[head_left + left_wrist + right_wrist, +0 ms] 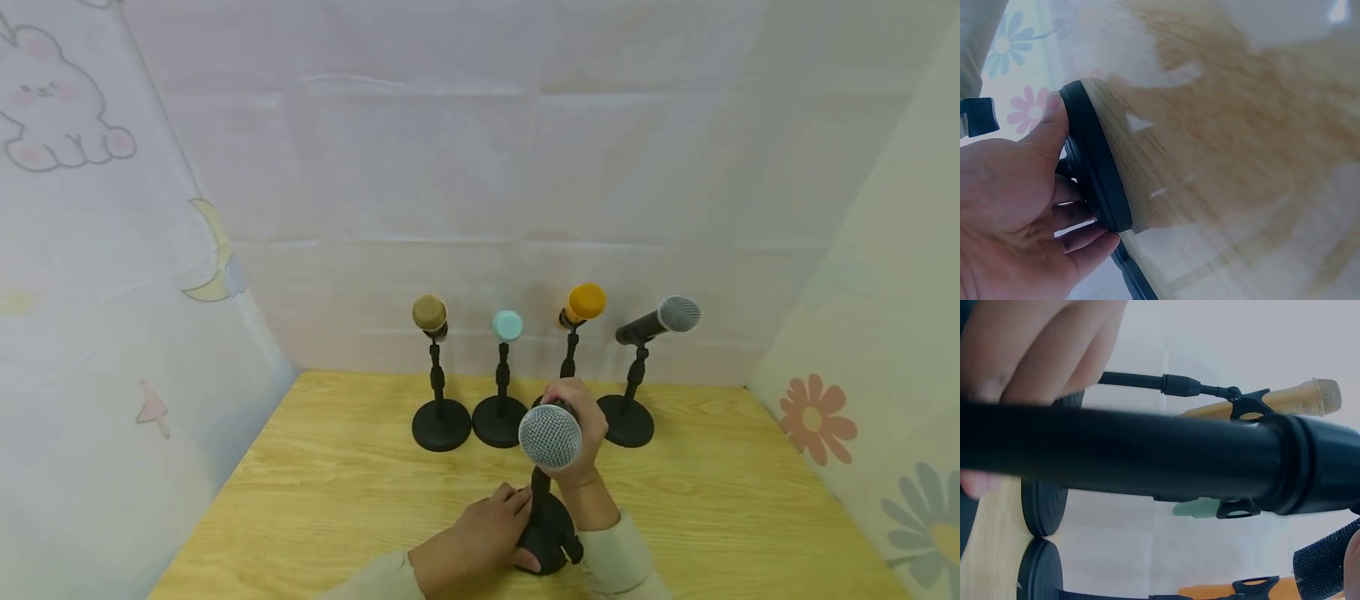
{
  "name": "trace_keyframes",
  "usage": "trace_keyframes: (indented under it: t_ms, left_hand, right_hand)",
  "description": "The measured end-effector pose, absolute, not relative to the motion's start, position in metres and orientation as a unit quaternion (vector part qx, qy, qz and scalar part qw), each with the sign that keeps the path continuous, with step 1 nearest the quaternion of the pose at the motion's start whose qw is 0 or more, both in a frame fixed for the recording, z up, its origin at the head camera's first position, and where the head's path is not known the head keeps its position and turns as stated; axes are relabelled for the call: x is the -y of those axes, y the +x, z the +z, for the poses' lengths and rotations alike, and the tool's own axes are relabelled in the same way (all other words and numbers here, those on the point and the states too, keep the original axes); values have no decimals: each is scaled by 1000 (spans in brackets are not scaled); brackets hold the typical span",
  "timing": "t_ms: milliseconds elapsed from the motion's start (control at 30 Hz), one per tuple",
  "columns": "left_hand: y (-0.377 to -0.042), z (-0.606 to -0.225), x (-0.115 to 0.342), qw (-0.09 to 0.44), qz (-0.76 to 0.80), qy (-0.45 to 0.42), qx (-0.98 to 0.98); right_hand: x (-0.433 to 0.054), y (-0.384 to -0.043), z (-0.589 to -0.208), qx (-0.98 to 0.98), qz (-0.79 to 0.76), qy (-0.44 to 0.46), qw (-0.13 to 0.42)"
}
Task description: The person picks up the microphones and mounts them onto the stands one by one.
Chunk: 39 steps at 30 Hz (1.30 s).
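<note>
A black desk microphone stand is in front of me, its round base low in the head view. My left hand grips that base; in the left wrist view the thumb lies on one side of the rim and the fingers reach round the other. Above it, my right hand grips a microphone whose silver mesh head faces me. The stand's thick pole crosses the right wrist view, with the microphone's dark, sparkly handle at its lower right. The clip at the pole's top is mostly hidden.
Behind, on the wooden table, stand a gold microphone, a mint one, an orange one and a black one with a grey mesh head, each on a black stand. A cloth backdrop rises at the table's back edge.
</note>
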<state>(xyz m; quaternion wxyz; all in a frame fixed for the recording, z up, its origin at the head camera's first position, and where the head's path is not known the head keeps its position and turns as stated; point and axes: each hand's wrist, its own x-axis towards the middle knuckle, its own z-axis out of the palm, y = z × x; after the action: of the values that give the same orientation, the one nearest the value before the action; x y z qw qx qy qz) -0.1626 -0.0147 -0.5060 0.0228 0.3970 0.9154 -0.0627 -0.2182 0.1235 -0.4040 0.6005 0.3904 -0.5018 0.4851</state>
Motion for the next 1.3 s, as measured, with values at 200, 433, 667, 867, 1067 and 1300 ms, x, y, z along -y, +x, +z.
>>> trace_keyframes:
  t_ms: [200, 433, 667, 867, 1067, 1300]
  left_hand:
    - [-162, -513, 19, 35, -63, 400, -914]
    - [-162, -513, 20, 45, -60, 392, -917]
    - [-163, -513, 20, 34, -76, 403, -912]
    - [-163, -509, 19, 29, -81, 398, -913]
    - [-162, -507, 16, 44, -79, 391, -916]
    - [-164, -505, 14, 33, -76, 396, -915]
  right_hand:
    - [-122, -219, -406, 488, 477, 400, 612]
    - [-121, -223, -410, 516, 468, 411, 588]
    - [-122, -229, -415, 484, 515, 455, 541]
    - [-126, -232, -422, 482, 565, 494, 451]
    - [-131, -226, -421, 517, 541, 485, 452]
    - [-136, -207, -417, 590, 531, 432, 428]
